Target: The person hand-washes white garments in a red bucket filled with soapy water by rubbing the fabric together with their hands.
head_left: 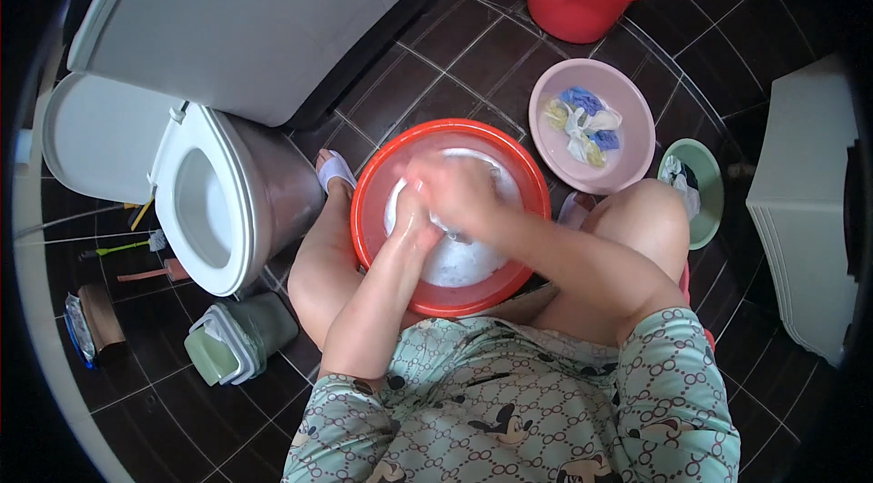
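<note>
A red basin [446, 309] holding white suds [464, 265] stands on the floor between my legs. Over its middle my two hands meet. My left hand [416, 219] looks wet, and its fingers are mostly hidden behind the other hand. Motion smears my right hand [462, 195], which lies across the left one. Whether anything is pinched between them I cannot make out. White foam or cloth shows around and below both hands; the two are hard to tell apart.
Right of the red basin, a pink basin [540, 133] contains several small blue, white and yellow cloths. Beyond stands a red bucket [575, 15]; a green basin [712, 201] sits beside my right knee. At left are a toilet [238, 256] and a small bin [273, 328].
</note>
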### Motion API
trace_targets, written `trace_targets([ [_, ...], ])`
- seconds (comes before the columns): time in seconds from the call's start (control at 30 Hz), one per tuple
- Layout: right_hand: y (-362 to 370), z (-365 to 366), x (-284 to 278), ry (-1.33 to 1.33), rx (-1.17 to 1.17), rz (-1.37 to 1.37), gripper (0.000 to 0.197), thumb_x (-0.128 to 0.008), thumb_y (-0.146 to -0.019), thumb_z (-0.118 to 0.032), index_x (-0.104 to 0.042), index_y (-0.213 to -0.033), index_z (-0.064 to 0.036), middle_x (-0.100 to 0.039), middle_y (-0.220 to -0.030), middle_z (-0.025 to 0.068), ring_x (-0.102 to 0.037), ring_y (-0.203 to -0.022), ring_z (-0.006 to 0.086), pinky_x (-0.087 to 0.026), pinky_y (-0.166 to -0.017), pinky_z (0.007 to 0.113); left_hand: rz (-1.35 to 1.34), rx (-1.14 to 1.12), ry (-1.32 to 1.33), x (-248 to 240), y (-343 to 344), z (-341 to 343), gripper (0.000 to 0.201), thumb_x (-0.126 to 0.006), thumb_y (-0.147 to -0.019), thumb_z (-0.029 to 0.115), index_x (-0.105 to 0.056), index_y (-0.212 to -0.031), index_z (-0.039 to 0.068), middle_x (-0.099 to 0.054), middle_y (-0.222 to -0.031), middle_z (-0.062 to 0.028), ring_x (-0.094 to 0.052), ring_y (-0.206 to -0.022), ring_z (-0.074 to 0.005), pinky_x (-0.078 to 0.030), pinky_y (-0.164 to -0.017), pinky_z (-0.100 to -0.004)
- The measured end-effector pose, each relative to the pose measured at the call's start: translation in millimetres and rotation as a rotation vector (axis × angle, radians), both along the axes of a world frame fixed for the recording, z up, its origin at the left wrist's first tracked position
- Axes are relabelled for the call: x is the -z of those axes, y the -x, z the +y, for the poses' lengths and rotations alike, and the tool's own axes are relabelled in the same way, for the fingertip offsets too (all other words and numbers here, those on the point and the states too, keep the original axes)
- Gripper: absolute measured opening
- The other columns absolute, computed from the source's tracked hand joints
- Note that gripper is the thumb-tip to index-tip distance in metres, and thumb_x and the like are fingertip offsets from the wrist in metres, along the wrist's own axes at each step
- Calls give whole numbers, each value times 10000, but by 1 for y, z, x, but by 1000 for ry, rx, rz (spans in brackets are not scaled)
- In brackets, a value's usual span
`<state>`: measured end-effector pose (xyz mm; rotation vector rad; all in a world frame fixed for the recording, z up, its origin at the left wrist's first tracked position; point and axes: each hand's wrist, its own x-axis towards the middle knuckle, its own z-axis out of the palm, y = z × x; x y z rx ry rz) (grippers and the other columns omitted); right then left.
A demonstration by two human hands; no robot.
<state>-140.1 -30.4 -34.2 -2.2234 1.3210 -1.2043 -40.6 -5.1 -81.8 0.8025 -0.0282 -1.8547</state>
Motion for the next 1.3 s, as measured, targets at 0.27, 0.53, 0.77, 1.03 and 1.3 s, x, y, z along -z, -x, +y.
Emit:
trace_targets([
  [0.27, 14, -25, -6, -188, 21, -58, 303, -608, -859, -303, -535, -679, -71, -551, -594, 50, -562, -502, 208, -389, -447, 357, -142, 120, -96, -42, -2, -2, 382, -390, -955, 342, -513, -1192, 69, -594, -1141, -101, -589, -1023, -251, -477, -887, -421],
  [0.53, 36, -36, -15, -780, -409, -245, 456, -644, -842, -397, -562, -1063, -6, -643, -879, 110, -612, -804, 168, -485, -733, 299, -399, 61, 24, -54, -24, -14, 477, -450, -939, 420, -490, -1214, 32, -578, -1141, -119, -572, -1045, -221, -458, -913, -358],
  [0.77, 48, -48, -20, -613, -534, -195, 235, -582, -886, -261, -614, -900, -29, -585, -856, 84, -579, -792, 190, -450, -714, 300, -1049, 32, 356, -38, -36, -17, 439, -367, -982, 401, -467, -729, 57, -432, -681, 11, -391, -633, -86, -325, -571, -228],
  [1.03, 58, -61, -36, -702, -474, -560, 212, -470, -960, -241, -549, -908, -51, -562, -801, -3, -513, -782, 68, -432, -738, 244, -1176, 293, 699, -12, -29, -10, 186, -520, -928, 171, -481, -788, 55, -464, -748, 34, -424, -732, -65, -369, -685, -219],
  [1.3, 73, -68, -28, -782, -286, -190, 336, -703, -800, -325, -650, -839, 4, -658, -767, 75, -606, -731, 120, -483, -667, 275, -1184, -40, 631, -49, -38, -14, 150, -523, -937, 169, -512, -828, 66, -453, -728, 61, -382, -681, -28, -322, -604, -179],
])
